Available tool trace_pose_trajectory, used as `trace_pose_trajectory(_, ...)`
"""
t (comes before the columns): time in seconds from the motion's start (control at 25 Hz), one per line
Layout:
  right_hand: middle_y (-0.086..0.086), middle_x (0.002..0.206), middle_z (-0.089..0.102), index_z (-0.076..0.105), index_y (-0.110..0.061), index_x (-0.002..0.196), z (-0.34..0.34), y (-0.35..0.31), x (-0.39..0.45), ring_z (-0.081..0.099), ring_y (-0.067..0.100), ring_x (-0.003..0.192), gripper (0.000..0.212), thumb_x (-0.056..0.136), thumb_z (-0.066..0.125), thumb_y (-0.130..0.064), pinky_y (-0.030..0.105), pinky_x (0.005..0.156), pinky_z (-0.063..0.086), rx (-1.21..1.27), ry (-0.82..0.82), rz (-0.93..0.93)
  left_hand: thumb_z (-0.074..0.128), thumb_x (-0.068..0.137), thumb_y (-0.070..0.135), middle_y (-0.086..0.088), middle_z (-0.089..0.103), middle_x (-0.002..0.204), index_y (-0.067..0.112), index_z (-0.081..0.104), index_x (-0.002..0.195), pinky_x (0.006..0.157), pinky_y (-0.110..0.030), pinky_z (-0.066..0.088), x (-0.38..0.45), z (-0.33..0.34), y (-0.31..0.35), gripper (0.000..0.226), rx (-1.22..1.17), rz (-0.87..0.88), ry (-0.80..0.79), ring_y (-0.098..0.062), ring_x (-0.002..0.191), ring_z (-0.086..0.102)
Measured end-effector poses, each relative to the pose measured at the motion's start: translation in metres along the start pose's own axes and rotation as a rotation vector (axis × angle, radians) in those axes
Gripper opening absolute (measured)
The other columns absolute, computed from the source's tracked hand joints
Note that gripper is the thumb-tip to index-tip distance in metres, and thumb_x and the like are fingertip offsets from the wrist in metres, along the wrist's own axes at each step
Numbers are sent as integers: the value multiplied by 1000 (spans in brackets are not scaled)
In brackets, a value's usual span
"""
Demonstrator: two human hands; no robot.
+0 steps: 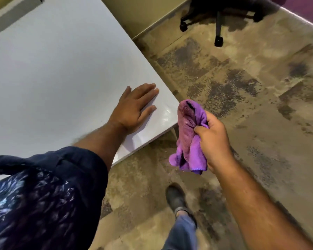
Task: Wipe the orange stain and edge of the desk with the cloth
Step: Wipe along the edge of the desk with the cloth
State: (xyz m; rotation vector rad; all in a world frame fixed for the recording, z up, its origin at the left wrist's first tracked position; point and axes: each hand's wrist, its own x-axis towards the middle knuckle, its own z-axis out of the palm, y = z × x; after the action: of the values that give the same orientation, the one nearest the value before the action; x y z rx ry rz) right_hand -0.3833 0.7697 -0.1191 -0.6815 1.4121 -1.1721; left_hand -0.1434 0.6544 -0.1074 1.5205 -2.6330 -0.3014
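The white desk (pixel 52 73) fills the upper left, its near corner pointing toward the floor at the centre. My left hand (pixel 134 107) lies flat on the desk top close to that corner, fingers spread, holding nothing. My right hand (pixel 213 141) hangs in the air just off the desk's corner, over the floor, and grips a crumpled purple cloth (pixel 190 134). The cloth does not touch the desk. I see no orange stain on the visible desk surface.
A black office chair's wheeled base (pixel 219 20) stands at the top right on the mottled brown floor (pixel 251 87). My shoe (pixel 175 197) and trouser leg are below the cloth. A wall meets the desk's far side.
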Motion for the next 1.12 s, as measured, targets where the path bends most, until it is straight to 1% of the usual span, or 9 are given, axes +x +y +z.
trace_pose_trajectory(0.16, 2, 106, 85, 83, -34, 105, -1, -28, 35, 80, 27, 99, 52, 83, 50, -1, 42, 87, 65, 24, -5, 62, 32, 111, 54, 5, 34, 175, 30, 37, 166, 134, -58, 14, 2, 1, -7, 61, -7, -25, -17, -21, 163, 29)
trace_pose_trajectory(0.4, -5, 106, 85, 78, -25, 123, 6, -68, 92, 81, 13, 94, 51, 92, 50, 5, 22, 70, 62, -223, -132, 60, 35, 108, 65, 9, 22, 179, 32, 22, 170, 137, -43, 8, 1, 12, -17, 71, -7, -113, -12, -15, 165, 21)
trace_pose_trajectory(0.56, -11, 102, 84, 81, -43, 106, 5, -86, 111, 79, 6, 90, 60, 95, 52, 8, 17, 70, 60, -322, -242, 78, 33, 107, 68, 7, 18, 180, 30, 19, 171, 136, -38, 4, 1, 12, -16, 75, -8, -124, -51, -16, 166, 19)
trace_pose_trajectory(0.68, -10, 92, 82, 80, -40, 102, -2, -99, 127, 75, 4, 76, 52, 94, 55, 5, 18, 63, 57, -353, -253, 41, 32, 106, 69, 8, 17, 180, 31, 18, 171, 137, -41, 8, 3, 9, -18, 76, -17, -128, -65, -16, 166, 19)
trace_pose_trajectory(0.8, -8, 88, 81, 80, -35, 102, -2, -107, 136, 73, 9, 72, 46, 95, 57, 4, 27, 63, 60, -360, -265, 56, 31, 105, 70, 8, 17, 180, 32, 17, 171, 137, -44, 12, 4, 8, -16, 77, -15, -151, -76, -17, 167, 18)
trace_pose_trajectory(0.88, -8, 94, 83, 80, -38, 102, 2, -110, 137, 76, 11, 82, 49, 96, 57, 5, 32, 73, 62, -386, -309, 55, 28, 105, 71, 9, 17, 180, 32, 19, 171, 136, -47, 13, 5, 4, -14, 78, 1, -177, -86, -18, 167, 16)
trace_pose_trajectory(0.96, 1, 101, 83, 80, -37, 106, 2, -114, 138, 79, 28, 93, 47, 96, 57, 3, 48, 83, 65, -385, -384, 59, 29, 105, 69, 8, 18, 180, 31, 21, 171, 136, -48, 13, 1, 0, -6, 76, 15, -213, -81, -18, 167, 15)
trace_pose_trajectory(1.04, 17, 107, 80, 79, -34, 110, -6, -113, 146, 75, 51, 98, 43, 94, 56, -1, 69, 86, 62, -356, -438, 60, 33, 104, 67, 7, 26, 178, 31, 29, 168, 135, -49, 18, 5, -1, 13, 74, -13, -314, -27, -21, 165, 23)
trace_pose_trajectory(1.12, 23, 109, 79, 78, -29, 111, -21, -109, 156, 74, 54, 100, 40, 92, 56, -1, 74, 88, 59, -346, -448, 39, 38, 102, 69, 5, 39, 173, 31, 39, 162, 132, -51, 27, 21, 2, 47, 71, -121, -516, 73, -25, 161, 35)
